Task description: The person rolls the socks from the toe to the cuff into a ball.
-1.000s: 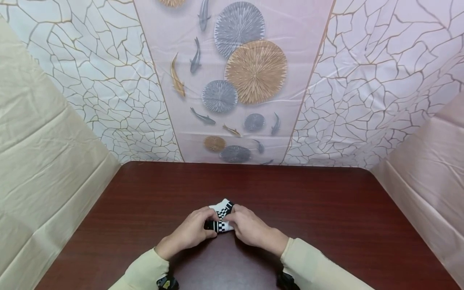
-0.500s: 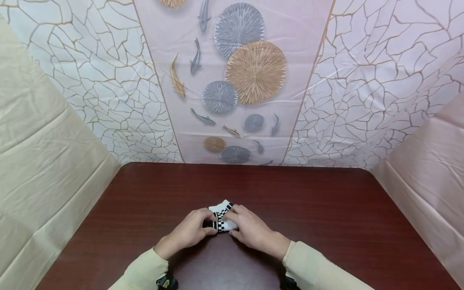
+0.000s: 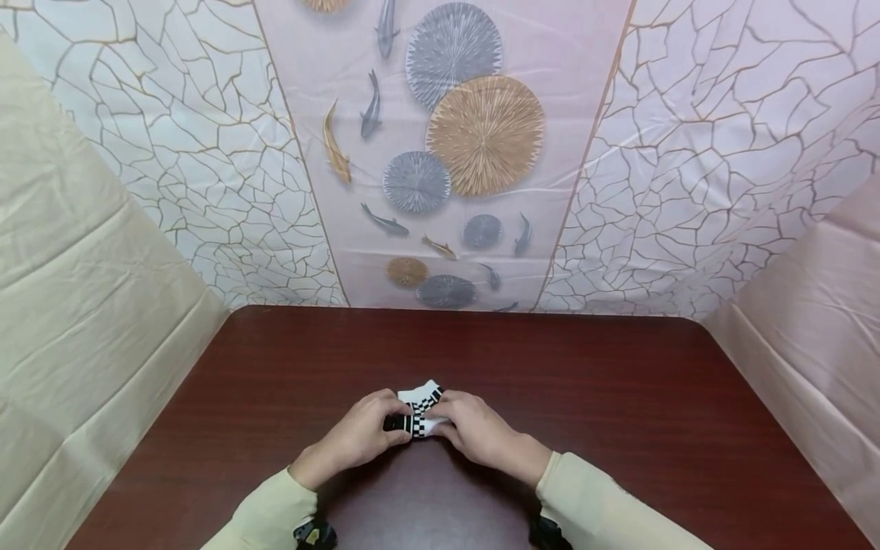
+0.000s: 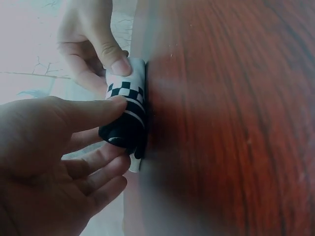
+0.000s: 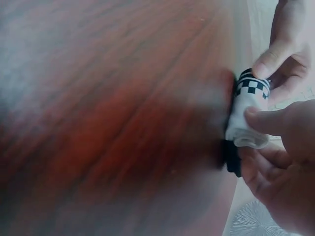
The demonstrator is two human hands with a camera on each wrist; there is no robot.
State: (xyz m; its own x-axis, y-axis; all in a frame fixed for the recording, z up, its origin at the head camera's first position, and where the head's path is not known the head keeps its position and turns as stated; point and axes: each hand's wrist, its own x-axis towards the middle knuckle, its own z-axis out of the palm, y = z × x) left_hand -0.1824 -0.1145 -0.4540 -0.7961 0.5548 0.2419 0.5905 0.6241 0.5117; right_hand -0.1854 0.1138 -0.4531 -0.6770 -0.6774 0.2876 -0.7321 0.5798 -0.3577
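Checkered black-and-white socks [image 3: 418, 396] lie near the middle of the table, their near part rolled into a short bundle. My left hand [image 3: 360, 431] holds the roll's black end between thumb and fingers. Opposite it, my right hand [image 3: 481, 431] grips the white end in the same way. From the left wrist view, the sock roll [image 4: 127, 91] sits right at the tabletop, the left thumb pressing its black striped band. The right wrist view shows the white rolled end [image 5: 242, 125] under my right thumb, with a flat black part of the socks [image 5: 232, 157] beneath.
The dark red-brown wooden table [image 3: 619, 397] extends around both hands. Behind it hangs a patterned cloth [image 3: 440, 229], and pale fabric panels [image 3: 103, 321] slope up at the sides. Dark wrist devices [image 3: 316, 533] sit at the sleeve cuffs.
My right thumb has come down onto the near side of the roll's white end, and my right fingers have shifted slightly. My left hand stays almost in place on the black end.
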